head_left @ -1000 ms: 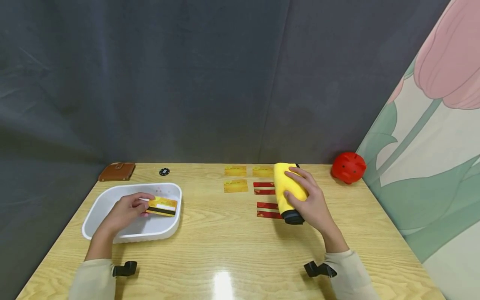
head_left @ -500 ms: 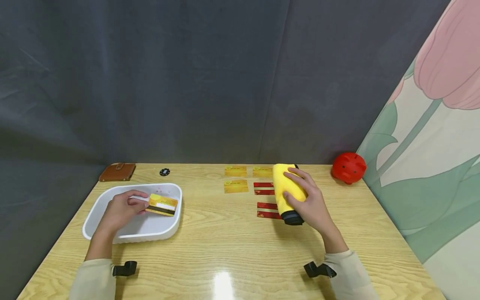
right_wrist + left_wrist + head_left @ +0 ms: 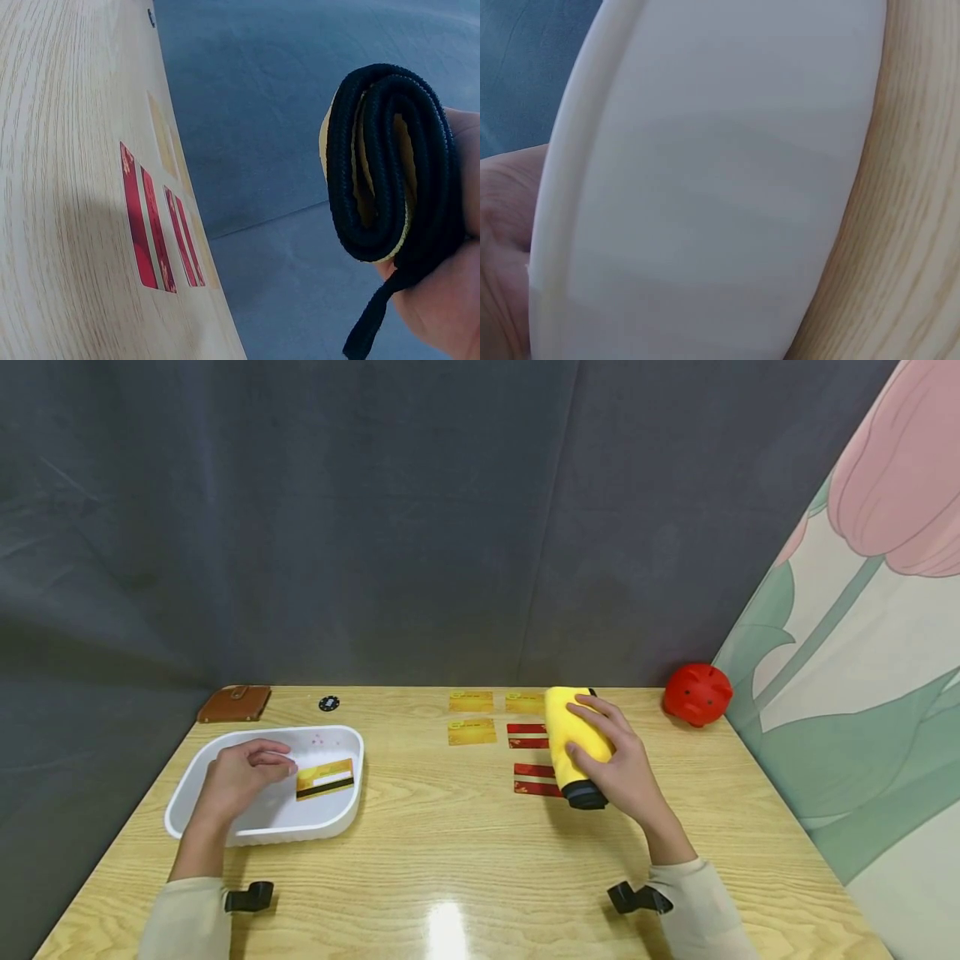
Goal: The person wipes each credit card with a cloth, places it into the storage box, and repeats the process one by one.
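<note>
I am observing the left hand [image 3: 240, 778] hovering over the left tray [image 3: 318, 817], loosely bent, pinching nothing; a gold card [image 3: 325, 779] is lying inside. The right hand [image 3: 618, 764] is gripping rolled cloth [image 3: 572, 731] near red cards [image 3: 534, 781]; dipping could scatter them.

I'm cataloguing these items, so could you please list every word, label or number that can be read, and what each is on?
Nothing is legible.
Gold cards on the table: fine print, too small to read.
Card in the tray: no readable lettering.
Red cards: no readable lettering.
Chip: central marking too small to read.
Tray: pink marks, unreadable.
</note>
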Action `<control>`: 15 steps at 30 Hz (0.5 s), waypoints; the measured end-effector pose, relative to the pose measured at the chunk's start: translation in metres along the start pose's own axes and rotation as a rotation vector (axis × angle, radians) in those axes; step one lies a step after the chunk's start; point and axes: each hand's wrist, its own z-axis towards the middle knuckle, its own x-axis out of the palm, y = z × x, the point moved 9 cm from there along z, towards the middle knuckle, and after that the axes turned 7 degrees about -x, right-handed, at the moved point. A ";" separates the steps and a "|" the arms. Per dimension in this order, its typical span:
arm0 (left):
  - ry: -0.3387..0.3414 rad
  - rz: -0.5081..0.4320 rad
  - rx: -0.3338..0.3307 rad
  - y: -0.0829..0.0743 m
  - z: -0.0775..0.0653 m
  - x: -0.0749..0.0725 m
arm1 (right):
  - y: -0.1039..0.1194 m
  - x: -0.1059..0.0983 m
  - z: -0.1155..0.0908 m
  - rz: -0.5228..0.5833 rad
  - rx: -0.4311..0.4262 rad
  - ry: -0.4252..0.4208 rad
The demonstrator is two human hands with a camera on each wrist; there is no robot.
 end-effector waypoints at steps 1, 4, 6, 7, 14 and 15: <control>0.005 -0.001 0.002 0.000 0.000 0.000 | 0.000 0.000 0.000 -0.002 0.000 0.000; 0.018 -0.019 0.011 -0.001 0.000 0.001 | 0.000 -0.002 0.000 -0.006 0.001 -0.003; 0.018 -0.029 0.019 -0.005 0.000 0.001 | 0.001 -0.003 0.000 -0.011 0.001 -0.009; 0.014 -0.040 0.032 -0.008 -0.001 0.001 | 0.001 -0.004 0.000 -0.014 0.002 -0.012; -0.009 -0.122 0.179 -0.056 -0.015 0.006 | -0.001 -0.010 0.001 -0.016 0.003 -0.033; -0.004 -0.135 0.204 -0.065 -0.018 0.009 | -0.001 -0.010 0.001 -0.014 0.003 -0.034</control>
